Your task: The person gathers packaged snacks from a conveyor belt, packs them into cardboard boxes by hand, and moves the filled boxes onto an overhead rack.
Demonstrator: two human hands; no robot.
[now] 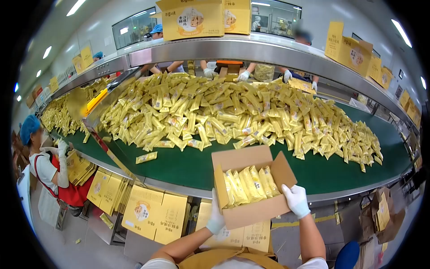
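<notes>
An open cardboard box (257,216) is held up in front of me at the near edge of the conveyor belt, its flaps spread outward. Inside it stands a row of yellow wrapped snack packets (251,184). My left hand (216,216), in a white glove, grips the left side of the box; some of its fingers are hidden behind the cardboard. On the right side, my gloved right hand (295,201) has its fingers closed round the box edge by the flap. Beyond the box, a large heap of the same packets (224,107) covers much of the green belt (192,168).
Flat yellow cartons (154,213) lie below the belt's near edge. A metal shelf (268,47) spans above, carrying yellow boxes (192,18). At left stands a co-worker in a red apron (74,190); other gloved hands (244,75) work across the belt. A loose packet (146,157) lies apart.
</notes>
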